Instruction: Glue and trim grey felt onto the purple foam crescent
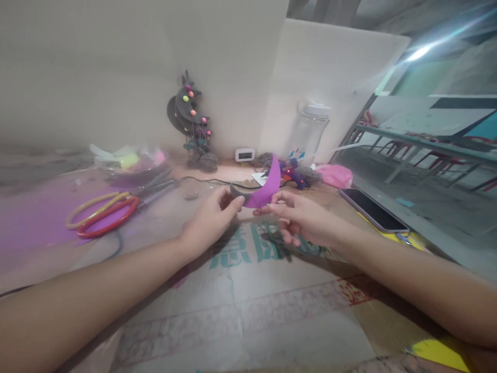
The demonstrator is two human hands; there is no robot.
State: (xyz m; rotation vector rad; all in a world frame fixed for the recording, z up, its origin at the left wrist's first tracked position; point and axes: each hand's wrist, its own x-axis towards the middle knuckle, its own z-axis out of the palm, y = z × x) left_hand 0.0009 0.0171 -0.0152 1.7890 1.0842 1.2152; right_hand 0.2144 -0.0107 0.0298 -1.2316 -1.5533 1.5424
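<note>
A purple crescent piece (267, 189), with a grey part along its left end, is held up over the middle of the table. My left hand (217, 215) pinches the grey end between thumb and fingers. At the crescent's lower right edge, my right hand (291, 215) has its thumb and forefinger closed on a small thin item, too small to make out, with the other fingers curled below. Behind the crescent lies a dark blue glue gun (292, 172) with a small red light.
Scissors with red and yellow handles (106, 215) lie at left near a plastic bag (130, 160). A grey moon ornament (190, 111), a small white clock (244, 154) and a clear bottle (308, 132) stand along the back. A phone (373, 210) lies at right.
</note>
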